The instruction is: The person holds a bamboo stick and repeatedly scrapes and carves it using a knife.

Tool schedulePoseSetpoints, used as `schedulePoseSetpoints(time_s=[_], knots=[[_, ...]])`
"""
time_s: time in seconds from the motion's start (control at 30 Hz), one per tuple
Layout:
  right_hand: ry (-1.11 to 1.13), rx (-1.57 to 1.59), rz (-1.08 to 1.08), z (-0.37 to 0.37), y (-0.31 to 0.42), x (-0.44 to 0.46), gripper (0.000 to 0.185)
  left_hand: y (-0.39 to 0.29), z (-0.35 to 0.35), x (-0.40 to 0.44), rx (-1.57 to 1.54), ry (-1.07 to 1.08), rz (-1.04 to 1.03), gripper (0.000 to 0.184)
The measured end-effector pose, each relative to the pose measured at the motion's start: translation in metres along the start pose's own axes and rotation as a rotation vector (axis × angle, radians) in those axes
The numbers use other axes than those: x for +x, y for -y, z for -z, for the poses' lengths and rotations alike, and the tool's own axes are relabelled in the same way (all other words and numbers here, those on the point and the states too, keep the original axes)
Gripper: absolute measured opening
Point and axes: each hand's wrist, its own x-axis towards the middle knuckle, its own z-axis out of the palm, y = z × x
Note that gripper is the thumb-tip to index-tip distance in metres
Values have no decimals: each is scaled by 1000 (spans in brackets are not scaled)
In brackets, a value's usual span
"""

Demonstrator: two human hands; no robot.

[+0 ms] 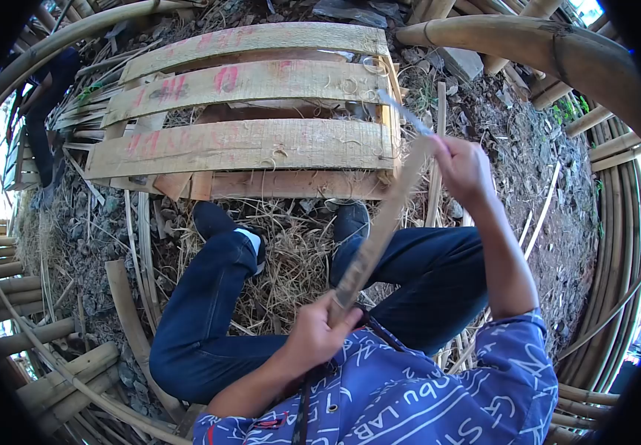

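My left hand [316, 335] is closed round the near end of a long, flat bamboo strip [380, 233], just above my lap. The strip slants up and away to the right, its far end reaching my right hand [463, 169]. That hand is closed on a knife [403, 113], whose narrow grey blade points up and left over the right end of the slatted wooden crate. My fingers hide the knife's handle. Whether the blade touches the strip I cannot tell.
The slatted wooden crate [246, 146] has pink marks and curled shavings on top. Straw-like shavings [283, 274] cover the ground between my feet. Bamboo poles [528, 41] arch at the upper right, and more are stacked at both sides. Another person's leg [38, 137] shows at left.
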Motion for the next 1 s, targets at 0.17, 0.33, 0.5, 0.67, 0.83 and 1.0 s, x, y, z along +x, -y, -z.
schedulePoseSetpoints(time_s=[0.17, 0.33, 0.5, 0.67, 0.83, 1.0], knots=[[-117, 167, 6, 7, 0, -5, 45, 8, 5, 9, -108, 77, 88, 19], [-118, 243, 64, 4, 17, -12, 47, 4, 23, 13, -232, 126, 78, 18], [-67, 277, 82, 0, 27, -18, 43, 15, 33, 9, -427, 129, 164, 19], [43, 245, 89, -1, 36, -24, 37, 9, 46, 8, -311, 44, 118, 34], [120, 234, 30, 1, 53, -29, 35, 17, 38, 15, -290, 64, 124, 37], [167, 176, 228, -11, 53, -34, 36, 24, 27, 18, -217, 48, 142, 36]])
